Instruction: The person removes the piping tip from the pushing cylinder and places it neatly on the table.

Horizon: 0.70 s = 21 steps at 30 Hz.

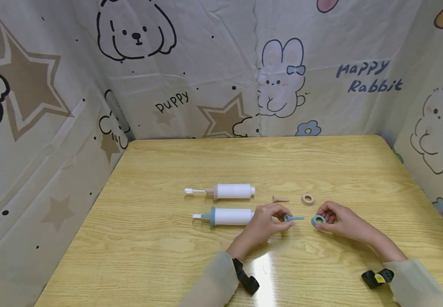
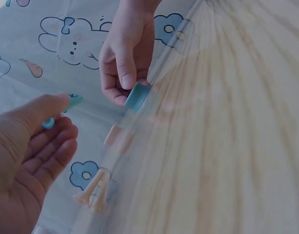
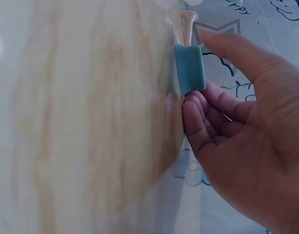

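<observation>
My left hand (image 1: pixel 267 221) pinches a small teal funnel-shaped peg (image 1: pixel 295 218) by its flared end, the thin stem pointing right. In the left wrist view, the thumb lies over that teal peg (image 2: pixel 75 101) and the other fingers are loosely bent. To the right, my right hand (image 1: pixel 340 219) has its thumb and fingers about a teal ring (image 1: pixel 319 220) at the tabletop. The right wrist view shows the ring (image 3: pixel 190 69) edge-on, fingertips at its lower side and thumb tip close to its upper edge. A gap separates peg and ring.
Beyond the hands lie a beige peg (image 1: pixel 281 199) and a beige ring (image 1: pixel 307 199). Left of them is a white cylinder with a beige flange (image 1: pixel 234 191). A similar white cylinder with a teal flange (image 1: pixel 231 216) lies nearer, its right end behind the left hand. Patterned cloth (image 1: pixel 214 76) surrounds the wooden table (image 1: pixel 148 264).
</observation>
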Motion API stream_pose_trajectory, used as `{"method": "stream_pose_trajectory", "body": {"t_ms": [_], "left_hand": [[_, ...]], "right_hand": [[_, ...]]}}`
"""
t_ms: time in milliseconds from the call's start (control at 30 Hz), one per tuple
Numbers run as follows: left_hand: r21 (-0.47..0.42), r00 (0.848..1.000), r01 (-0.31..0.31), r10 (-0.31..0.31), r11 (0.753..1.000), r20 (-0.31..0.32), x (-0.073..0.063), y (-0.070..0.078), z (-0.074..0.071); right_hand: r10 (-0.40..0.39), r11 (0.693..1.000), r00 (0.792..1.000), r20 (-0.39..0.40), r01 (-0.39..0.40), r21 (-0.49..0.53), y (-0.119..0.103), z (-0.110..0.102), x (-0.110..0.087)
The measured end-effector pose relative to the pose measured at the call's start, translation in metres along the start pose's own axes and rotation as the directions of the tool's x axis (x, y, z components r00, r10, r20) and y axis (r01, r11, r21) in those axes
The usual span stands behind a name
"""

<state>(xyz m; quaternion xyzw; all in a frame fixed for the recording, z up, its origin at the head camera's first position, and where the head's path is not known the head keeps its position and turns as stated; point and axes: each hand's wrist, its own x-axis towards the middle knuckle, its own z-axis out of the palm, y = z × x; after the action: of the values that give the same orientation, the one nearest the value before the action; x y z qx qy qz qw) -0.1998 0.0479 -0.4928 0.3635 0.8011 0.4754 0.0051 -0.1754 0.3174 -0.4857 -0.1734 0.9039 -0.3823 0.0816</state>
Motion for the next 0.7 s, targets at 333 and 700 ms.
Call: {"method": "stream_pose_trajectory", "body": {"t_ms": [333,700], "left_hand": [[0.018,0.980,0.173,-0.174,0.985,0.092,0.0039,0.0007,0.0081],[0.076,0.958,0.245,-0.253,0.967,0.134,0.0031,0.0023,0.0106]], "right_hand": [[-0.006,1.000,1.000,-0.010,0.006,0.030,-0.0014,0.0010,-0.0002],[0.017,1.000,1.000,-0.010,-0.016,0.025,-0.0041,0.0004,-0.0008]]}}
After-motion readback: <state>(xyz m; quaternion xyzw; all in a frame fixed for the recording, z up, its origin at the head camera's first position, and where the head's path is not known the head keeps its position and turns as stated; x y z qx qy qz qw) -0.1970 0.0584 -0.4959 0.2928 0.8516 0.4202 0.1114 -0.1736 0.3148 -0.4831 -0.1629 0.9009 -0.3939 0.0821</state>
